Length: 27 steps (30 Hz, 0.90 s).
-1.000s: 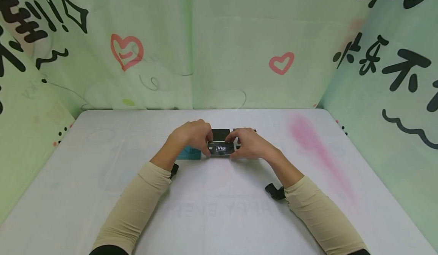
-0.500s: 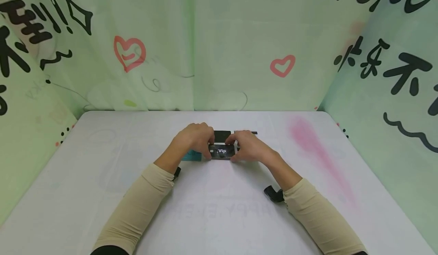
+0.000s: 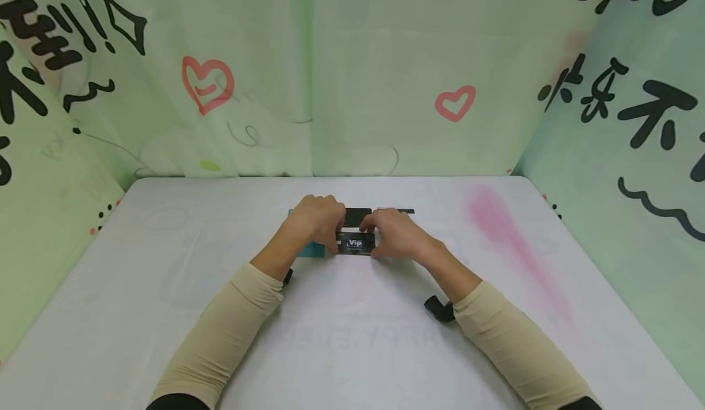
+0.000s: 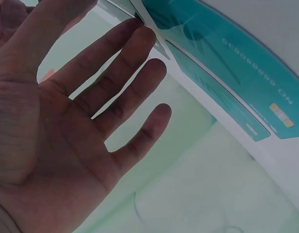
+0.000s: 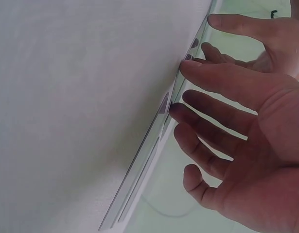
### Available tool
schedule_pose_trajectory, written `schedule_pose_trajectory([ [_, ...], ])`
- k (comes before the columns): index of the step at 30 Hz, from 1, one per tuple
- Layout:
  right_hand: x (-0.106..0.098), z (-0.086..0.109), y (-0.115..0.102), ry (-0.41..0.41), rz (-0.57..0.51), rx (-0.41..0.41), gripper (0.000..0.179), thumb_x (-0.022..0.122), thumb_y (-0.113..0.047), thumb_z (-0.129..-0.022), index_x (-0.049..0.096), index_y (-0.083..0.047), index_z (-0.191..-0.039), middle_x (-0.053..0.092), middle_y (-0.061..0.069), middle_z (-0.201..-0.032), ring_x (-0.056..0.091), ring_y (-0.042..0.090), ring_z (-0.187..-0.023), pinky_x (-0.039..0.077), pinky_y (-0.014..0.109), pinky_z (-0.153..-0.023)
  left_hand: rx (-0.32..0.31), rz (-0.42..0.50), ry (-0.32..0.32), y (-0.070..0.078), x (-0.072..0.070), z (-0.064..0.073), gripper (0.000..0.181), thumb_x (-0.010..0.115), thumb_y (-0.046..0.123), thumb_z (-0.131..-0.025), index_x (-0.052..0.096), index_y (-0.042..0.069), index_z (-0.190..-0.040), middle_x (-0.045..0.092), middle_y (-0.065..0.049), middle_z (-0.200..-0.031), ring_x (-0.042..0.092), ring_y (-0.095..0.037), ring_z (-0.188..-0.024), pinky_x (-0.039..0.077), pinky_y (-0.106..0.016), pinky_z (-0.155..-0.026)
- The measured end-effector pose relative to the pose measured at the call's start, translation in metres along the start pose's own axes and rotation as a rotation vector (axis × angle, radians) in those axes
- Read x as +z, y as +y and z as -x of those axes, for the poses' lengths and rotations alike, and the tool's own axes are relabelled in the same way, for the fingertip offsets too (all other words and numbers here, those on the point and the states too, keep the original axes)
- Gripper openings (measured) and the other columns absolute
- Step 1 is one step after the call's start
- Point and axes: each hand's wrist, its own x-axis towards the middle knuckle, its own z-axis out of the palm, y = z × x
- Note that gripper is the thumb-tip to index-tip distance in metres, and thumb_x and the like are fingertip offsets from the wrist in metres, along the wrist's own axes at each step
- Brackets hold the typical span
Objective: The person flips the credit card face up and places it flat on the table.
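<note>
A black card marked "Vip" (image 3: 355,243) lies on the white table between both hands. My left hand (image 3: 315,219) touches its left end, thumb near the front corner. In the left wrist view the fingers of that hand (image 4: 98,131) are spread and nearly straight beside a teal card (image 4: 256,68) with a gold chip. At the black card's right end, my right hand (image 3: 401,235) touches the front corner with its thumb; its index finger is above the far edge. The right wrist view shows this hand (image 5: 251,131) with loosely bent fingers along the cards' edges.
Behind the Vip card lies another black card (image 3: 358,217). Left of it a teal card (image 3: 312,250) is partly under the left hand. A dark-edged card (image 3: 406,211) shows behind the right hand, mostly hidden. Green printed curtains (image 3: 352,92) enclose the white table (image 3: 352,349).
The Vip card has shifted very slightly left. My right index finger has moved a little left above its far edge. My left hand has stayed nearly still; the head view has shifted slightly.
</note>
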Motion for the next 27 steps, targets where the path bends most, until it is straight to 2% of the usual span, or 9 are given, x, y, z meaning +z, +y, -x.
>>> schedule_pose_trajectory([
  [8, -0.002, -0.002, -0.001, -0.008, -0.004, 0.01, 0.047, 0.086, -0.005, -0.077, 0.073, -0.003, -0.122, 0.074, 0.009, -0.113, 0.065, 0.027, -0.105, 0.053, 0.044, -0.095, -0.007, -0.01, -0.001, 0.003, -0.001, -0.001, 0.033, 0.094, 0.037, -0.074, 0.076, 0.015, -0.092, 0.07, 0.002, -0.09, 0.062, -0.015, -0.08, 0.053, -0.036, -0.074],
  [14, -0.004, 0.0, 0.004, -0.019, -0.037, 0.009, 0.047, 0.085, -0.007, -0.078, 0.073, -0.005, -0.123, 0.073, 0.009, -0.113, 0.06, 0.022, -0.092, 0.05, 0.036, -0.082, 0.001, -0.008, -0.001, 0.004, -0.001, -0.001, 0.034, 0.093, 0.038, -0.075, 0.077, 0.015, -0.093, 0.071, 0.002, -0.091, 0.062, -0.014, -0.079, 0.053, -0.035, -0.073],
  [16, -0.006, 0.001, 0.007, -0.013, -0.055, 0.015, 0.045, 0.083, -0.007, -0.078, 0.073, -0.005, -0.123, 0.073, 0.009, -0.114, 0.061, 0.022, -0.091, 0.05, 0.035, -0.079, 0.002, -0.005, 0.004, 0.004, -0.003, -0.001, 0.034, 0.093, 0.038, -0.075, 0.078, 0.016, -0.095, 0.072, 0.002, -0.092, 0.063, -0.014, -0.08, 0.053, -0.036, -0.074],
  [22, -0.015, 0.003, 0.013, 0.019, -0.102, 0.028, 0.042, 0.08, -0.006, -0.083, 0.072, -0.004, -0.124, 0.073, 0.011, -0.12, 0.065, 0.031, -0.105, 0.054, 0.042, -0.089, 0.028, 0.065, 0.025, -0.001, -0.007, -0.003, 0.028, 0.09, 0.034, -0.079, 0.08, 0.016, -0.098, 0.071, 0.002, -0.092, 0.063, -0.017, -0.084, 0.054, -0.038, -0.077],
  [27, -0.021, 0.005, 0.023, 0.054, -0.126, 0.014, 0.042, 0.08, -0.006, -0.085, 0.071, -0.001, -0.126, 0.072, 0.014, -0.122, 0.065, 0.033, -0.108, 0.054, 0.045, -0.094, 0.079, 0.17, 0.046, -0.006, -0.008, -0.013, 0.033, 0.087, 0.03, -0.084, 0.078, 0.016, -0.112, 0.071, 0.002, -0.094, 0.065, -0.016, -0.089, 0.056, -0.039, -0.082],
])
